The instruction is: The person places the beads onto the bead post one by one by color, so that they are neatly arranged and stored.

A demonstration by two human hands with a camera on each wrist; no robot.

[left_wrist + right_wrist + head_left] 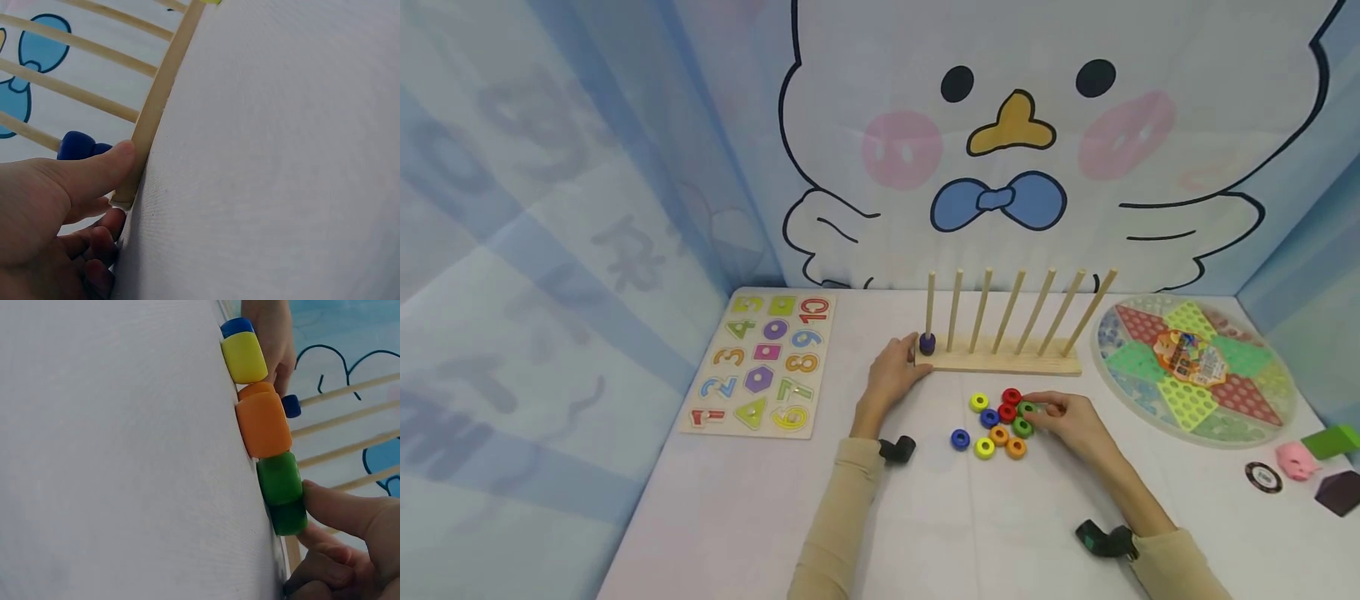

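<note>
My left hand (891, 375) grips the left end of a wooden peg stand (1000, 358), its thumb along the front of the base in the left wrist view. Dark blue beads (78, 145) sit low on the leftmost peg, beside that thumb. To the right, my right hand (1071, 421) pinches a green bead (1026, 408) between thumb and finger at the edge of a loose group. Around it lie another green bead (1022, 427), red beads (1011, 397), blue beads (960, 439), yellow beads (979, 402) and orange beads (1016, 448), all on the white cloth.
A number puzzle board (758, 367) lies at the left. On the right is a round checkers board (1195, 371). Near it are a pink pig (1296, 461), a black-rimmed disc (1263, 477), a green block (1330, 442) and a dark block (1340, 493). A printed curtain hangs behind.
</note>
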